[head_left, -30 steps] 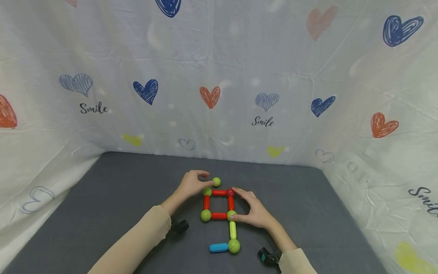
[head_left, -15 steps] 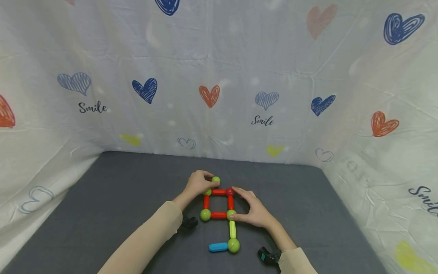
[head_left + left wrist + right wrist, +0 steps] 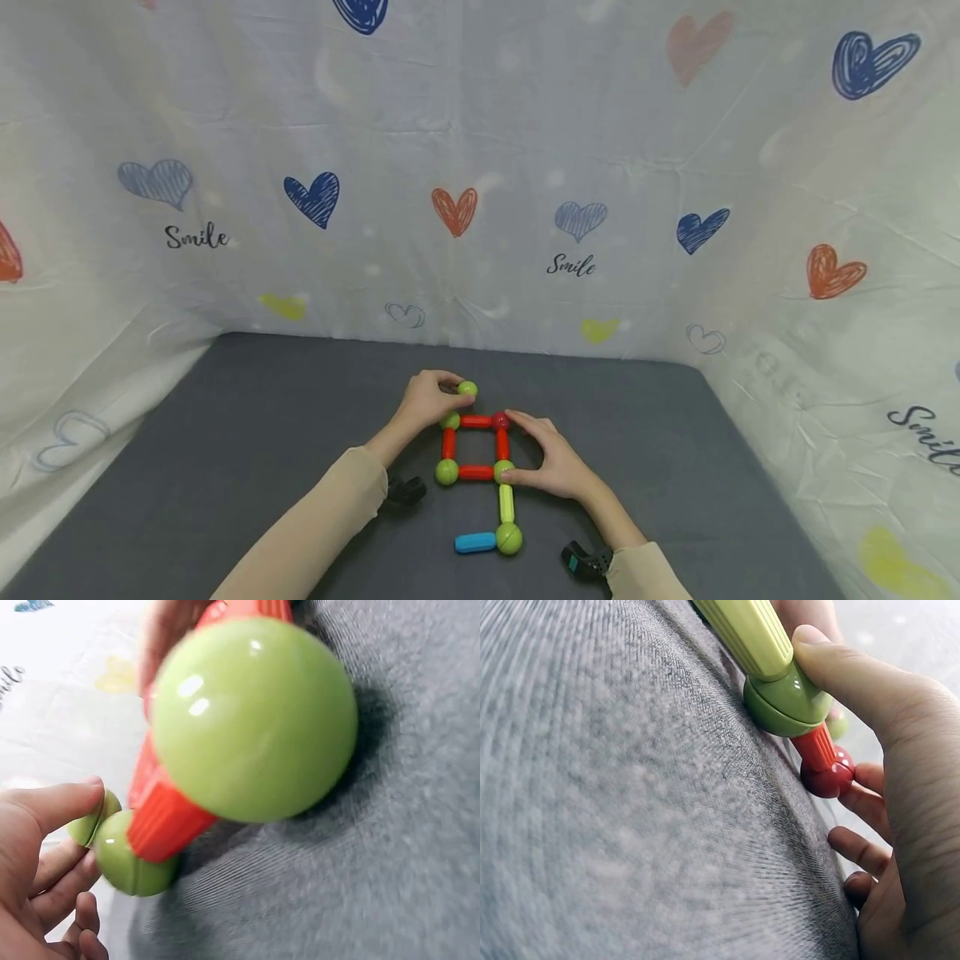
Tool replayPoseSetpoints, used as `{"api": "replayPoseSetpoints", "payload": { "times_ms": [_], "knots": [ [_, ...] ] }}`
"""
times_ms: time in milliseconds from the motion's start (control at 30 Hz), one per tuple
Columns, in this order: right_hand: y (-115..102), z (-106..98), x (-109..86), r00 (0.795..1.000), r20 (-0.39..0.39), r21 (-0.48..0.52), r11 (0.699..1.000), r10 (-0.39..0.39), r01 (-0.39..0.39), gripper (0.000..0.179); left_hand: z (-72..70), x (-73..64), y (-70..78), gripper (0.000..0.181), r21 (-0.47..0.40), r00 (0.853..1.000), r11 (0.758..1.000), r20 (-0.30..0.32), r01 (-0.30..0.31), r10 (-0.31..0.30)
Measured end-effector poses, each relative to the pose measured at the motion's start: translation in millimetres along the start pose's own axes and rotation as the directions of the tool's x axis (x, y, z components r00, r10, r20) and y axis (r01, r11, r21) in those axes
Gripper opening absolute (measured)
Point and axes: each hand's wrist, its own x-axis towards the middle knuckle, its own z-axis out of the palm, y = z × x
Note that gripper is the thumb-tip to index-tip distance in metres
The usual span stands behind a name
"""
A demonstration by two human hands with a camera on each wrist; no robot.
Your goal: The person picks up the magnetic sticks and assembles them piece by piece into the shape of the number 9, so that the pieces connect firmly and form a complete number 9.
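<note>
My left hand pinches a loose green ball between thumb and fingers. It is just beyond the far-left green ball of a square made of red rods and balls. A larger-looking green ball marks the near-left corner in the left wrist view. My right hand spans the square's right side, its thumb on the near-right green ball and fingertips at the red ball. From that corner a yellow-green rod runs toward me to another green ball, joined to a blue rod.
The pieces lie on a dark grey cloth-covered table. A white curtain printed with hearts surrounds it at the back and sides. Each wrist wears a black strap device.
My left hand has closed its thumb and fingers on the loose green ball and drawn it slightly left. The right hand stays on the square.
</note>
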Motion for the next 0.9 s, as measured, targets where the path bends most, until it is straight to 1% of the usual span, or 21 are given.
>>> {"api": "replayPoseSetpoints", "payload": {
  "times_ms": [133,233,300,400,500,633,800,900],
  "knots": [
    [-1.5,0.6,0.6,1.0,-0.002,0.003,1.0,0.0,0.0,0.094,-13.3,-9.4,0.5,0.04,-0.024,0.999,0.999,-0.029,-0.037,0.036],
    [-1.5,0.7,0.7,1.0,-0.004,0.003,1.0,-0.008,0.008,0.093,-25.9,-20.7,3.6,0.038,-0.036,0.998,0.998,-0.033,-0.055,0.054],
    [-1.3,0.8,0.5,1.0,-0.006,-0.001,1.0,-0.014,0.014,0.093,-35.0,-31.0,5.2,0.037,-0.037,0.998,0.998,-0.034,-0.06,0.059],
    [-1.0,0.8,0.1,1.0,-0.006,0.004,1.0,-0.019,0.019,0.093,-47.4,-50.1,5.7,0.035,-0.027,0.997,0.997,-0.034,-0.075,0.074],
    [-1.2,0.8,-0.7,1.0,-0.007,0.01,1.0,-0.02,0.02,0.093,-54.1,-71.5,2.9,0.034,-0.011,0.996,0.996,-0.015,-0.09,0.09],
    [-1.2,0.6,-0.7,1.0,-0.011,0.01,1.0,-0.021,0.021,0.093,-53.0,-101.1,0.5,0.034,0.004,0.994,0.994,0.031,-0.108,0.108],
    [0.3,1.5,0.3,1.0,-0.011,0.005,1.0,-0.024,0.025,0.092,-45.5,-135.1,-1.0,0.034,-0.009,0.991,0.994,0.077,-0.113,0.113],
    [0.7,1.8,0.3,1.0,-0.012,0.002,1.0,-0.022,0.023,0.092,-38.9,-152.2,-2.7,0.033,-0.015,0.987,0.994,0.115,-0.112,0.113]
  ]
}}
